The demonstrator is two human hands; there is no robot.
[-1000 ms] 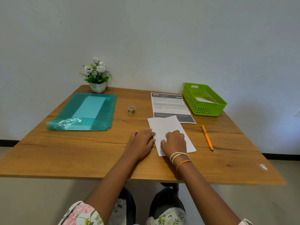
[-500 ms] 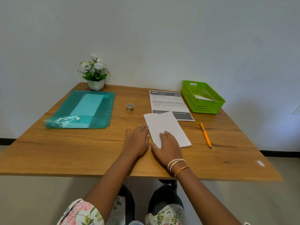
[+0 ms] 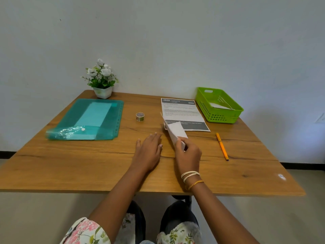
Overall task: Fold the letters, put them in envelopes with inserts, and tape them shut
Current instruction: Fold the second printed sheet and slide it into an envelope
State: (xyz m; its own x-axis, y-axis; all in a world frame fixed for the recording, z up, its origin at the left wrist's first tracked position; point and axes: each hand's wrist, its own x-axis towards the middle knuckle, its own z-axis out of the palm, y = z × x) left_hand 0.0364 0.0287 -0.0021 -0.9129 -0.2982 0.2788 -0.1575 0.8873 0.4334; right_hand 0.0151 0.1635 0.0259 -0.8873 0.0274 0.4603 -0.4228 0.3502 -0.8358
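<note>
My right hand (image 3: pixel 188 154) pinches the near end of a folded white letter (image 3: pixel 175 131) and holds it tilted up off the wooden table (image 3: pixel 70 166). My left hand (image 3: pixel 149 148) lies flat on the table just left of it, fingers straight, touching nothing else. Behind the letter lies a printed sheet (image 3: pixel 182 111) with dark bands at top and bottom. A small roll of tape (image 3: pixel 140 116) stands in the middle of the table. A teal plastic folder (image 3: pixel 88 120) with pale envelopes inside lies at the left.
A green basket (image 3: pixel 219 110) holding white paper stands at the back right. An orange pen (image 3: pixel 222 146) lies right of my right hand. A white pot of flowers (image 3: pixel 102 80) sits at the back by the wall.
The folded letter lay flat under both hands; now my right hand has lifted it on edge, and my left hand has slid off it onto the bare table.
</note>
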